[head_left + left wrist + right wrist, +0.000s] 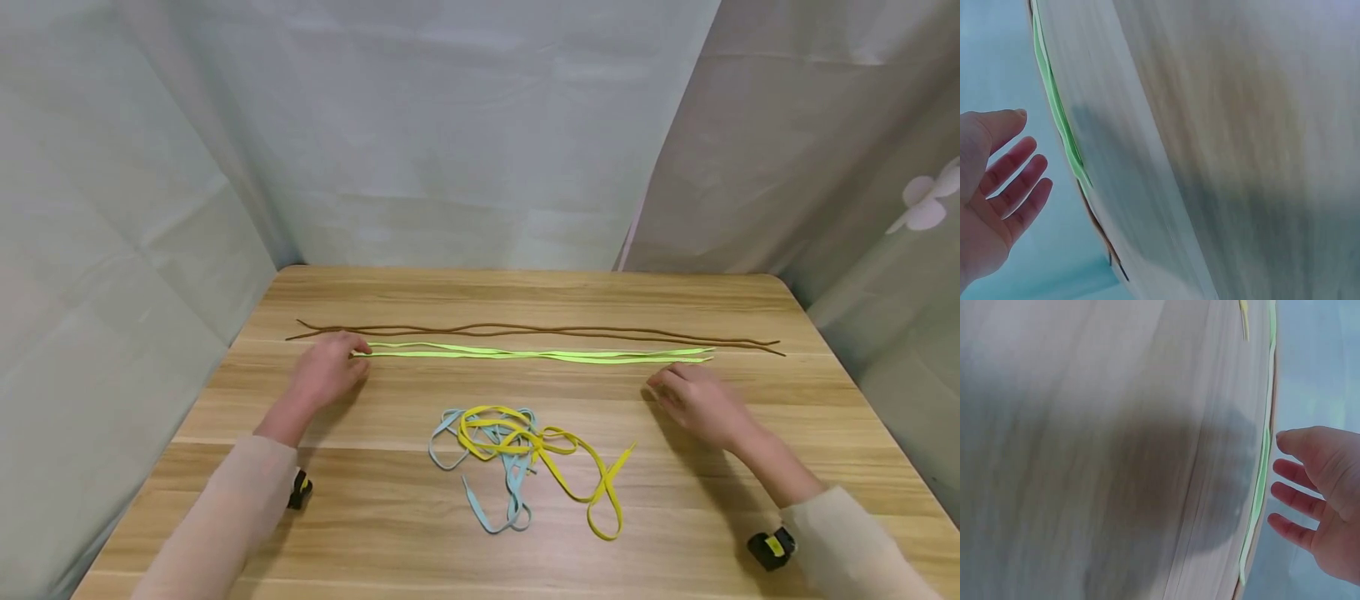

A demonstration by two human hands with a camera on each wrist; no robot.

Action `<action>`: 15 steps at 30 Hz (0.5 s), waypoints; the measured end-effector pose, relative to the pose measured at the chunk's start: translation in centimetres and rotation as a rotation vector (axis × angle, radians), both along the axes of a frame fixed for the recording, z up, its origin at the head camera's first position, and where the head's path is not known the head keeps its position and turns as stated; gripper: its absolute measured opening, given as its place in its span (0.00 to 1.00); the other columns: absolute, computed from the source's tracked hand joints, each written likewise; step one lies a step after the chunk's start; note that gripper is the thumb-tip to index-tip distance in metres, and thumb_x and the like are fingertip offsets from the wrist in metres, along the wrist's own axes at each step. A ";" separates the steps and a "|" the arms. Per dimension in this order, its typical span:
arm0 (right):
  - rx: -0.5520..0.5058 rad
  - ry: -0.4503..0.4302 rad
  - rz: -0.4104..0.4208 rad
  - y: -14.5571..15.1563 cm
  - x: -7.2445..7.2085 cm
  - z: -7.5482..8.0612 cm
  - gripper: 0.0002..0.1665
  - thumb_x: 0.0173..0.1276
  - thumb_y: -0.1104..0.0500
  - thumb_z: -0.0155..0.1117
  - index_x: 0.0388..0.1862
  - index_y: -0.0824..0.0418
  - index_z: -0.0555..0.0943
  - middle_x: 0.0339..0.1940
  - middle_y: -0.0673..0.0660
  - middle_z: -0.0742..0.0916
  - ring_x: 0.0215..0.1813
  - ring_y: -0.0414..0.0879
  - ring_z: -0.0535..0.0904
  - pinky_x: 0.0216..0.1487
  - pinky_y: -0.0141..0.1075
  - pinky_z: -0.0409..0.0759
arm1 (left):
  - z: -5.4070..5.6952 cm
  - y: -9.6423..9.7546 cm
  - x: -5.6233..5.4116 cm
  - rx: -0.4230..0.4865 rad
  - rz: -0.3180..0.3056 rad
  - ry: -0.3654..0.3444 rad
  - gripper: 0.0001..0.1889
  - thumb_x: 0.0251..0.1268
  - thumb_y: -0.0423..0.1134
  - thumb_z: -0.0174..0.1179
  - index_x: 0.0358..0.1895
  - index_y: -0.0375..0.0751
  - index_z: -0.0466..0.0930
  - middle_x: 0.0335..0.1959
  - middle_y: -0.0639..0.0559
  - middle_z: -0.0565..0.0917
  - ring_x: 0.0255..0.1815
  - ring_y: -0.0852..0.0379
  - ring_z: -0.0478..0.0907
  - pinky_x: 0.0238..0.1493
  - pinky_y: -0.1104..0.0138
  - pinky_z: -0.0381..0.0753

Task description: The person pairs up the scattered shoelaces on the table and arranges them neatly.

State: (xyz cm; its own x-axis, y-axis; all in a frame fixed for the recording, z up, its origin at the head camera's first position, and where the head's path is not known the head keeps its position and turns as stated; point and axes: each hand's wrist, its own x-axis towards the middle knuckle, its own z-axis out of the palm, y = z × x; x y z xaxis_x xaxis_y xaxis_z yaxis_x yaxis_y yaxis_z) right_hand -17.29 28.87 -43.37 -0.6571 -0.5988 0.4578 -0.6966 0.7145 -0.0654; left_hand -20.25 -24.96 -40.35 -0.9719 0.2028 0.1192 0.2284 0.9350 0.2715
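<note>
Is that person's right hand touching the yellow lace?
Apart. The head view shows bare tabletop between the right hand's fingers and the nearest end of the yellow lace.

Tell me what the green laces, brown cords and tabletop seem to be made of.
Green laces: probably woven fabric, matte; they lie like flat ribbons.
Brown cords: perhaps braided fabric, dull; narrow and wavy, too fine to be sure.
Tabletop: wood or wood-print laminate; grain streaks, soft sheen.

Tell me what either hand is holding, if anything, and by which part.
Nothing is held: the left hand and right hand are both empty, near the flat neon-green laces.
</note>
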 end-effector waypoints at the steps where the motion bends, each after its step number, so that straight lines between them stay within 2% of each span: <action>1: 0.000 0.004 0.015 -0.3 0.1 0.0 0.17 0.43 0.69 0.72 0.35 0.64 0.81 0.32 0.55 0.83 0.31 0.46 0.78 0.30 0.39 0.77 | 0.0 0.3 0.1 -0.010 -0.018 0.010 0.09 0.58 0.37 0.60 0.42 0.41 0.80 0.46 0.41 0.79 0.43 0.44 0.77 0.40 0.51 0.76; 9: 0.000 0.030 0.089 -3.0 0.7 0.2 0.16 0.45 0.67 0.72 0.35 0.62 0.82 0.33 0.54 0.83 0.33 0.46 0.79 0.30 0.36 0.78 | -0.2 3.1 1.4 -0.048 -0.172 0.136 0.09 0.52 0.36 0.65 0.38 0.41 0.81 0.38 0.46 0.81 0.38 0.46 0.79 0.36 0.55 0.79; 15: 0.014 -0.024 0.125 -5.3 1.2 0.5 0.16 0.47 0.65 0.72 0.38 0.60 0.81 0.36 0.53 0.83 0.37 0.46 0.79 0.34 0.37 0.79 | -0.4 4.8 2.4 -0.063 -0.255 0.205 0.08 0.50 0.36 0.66 0.36 0.43 0.82 0.37 0.48 0.80 0.39 0.48 0.78 0.32 0.59 0.78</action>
State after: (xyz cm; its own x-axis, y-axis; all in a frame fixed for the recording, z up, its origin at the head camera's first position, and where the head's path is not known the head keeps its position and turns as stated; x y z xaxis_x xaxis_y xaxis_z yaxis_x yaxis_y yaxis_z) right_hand -16.07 23.54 -42.82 -0.5878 -0.6829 0.4338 -0.7784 0.6234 -0.0734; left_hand -17.83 -20.15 -40.75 -0.8461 0.4495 0.2864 0.5009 0.8543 0.1391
